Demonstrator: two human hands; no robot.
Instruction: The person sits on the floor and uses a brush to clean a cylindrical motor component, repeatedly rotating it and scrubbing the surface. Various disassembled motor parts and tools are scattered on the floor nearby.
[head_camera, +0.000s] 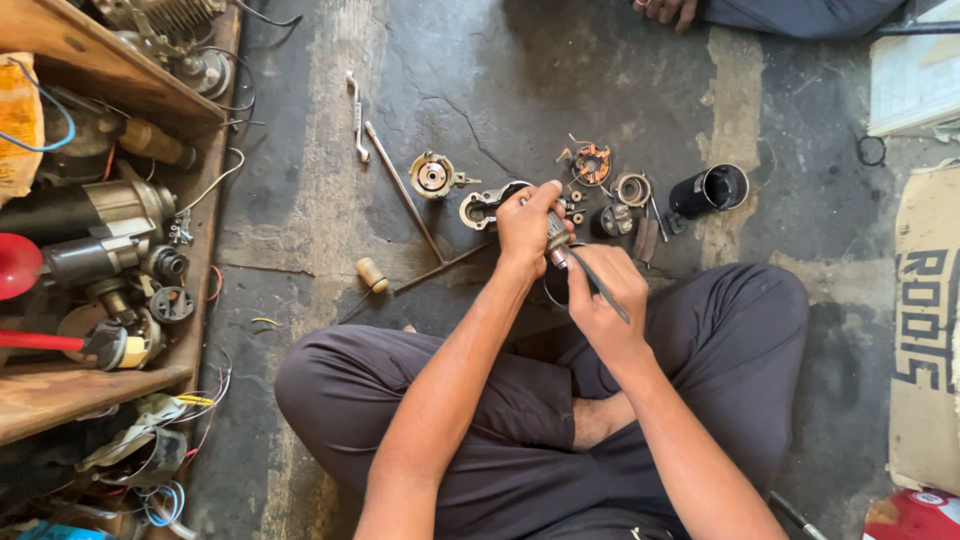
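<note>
We sit cross-legged, forearms converging over our lap. Our left hand (525, 228) grips a small metal shaft part (556, 243), just below the silver housing (483, 208) on the floor. Our right hand (607, 292) pinches a thin tool (600, 282) against it.

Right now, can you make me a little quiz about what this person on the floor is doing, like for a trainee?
1. True or false: the left hand grips a small metal part.
2. What thin tool does the right hand hold?
3. Which lies further right on the floor: A, the black cylinder, or B, the wooden-handled tool?

Key: 1 true. 2 a slim dark rod-like tool; its exact kind is unclear. 3 A.
</note>
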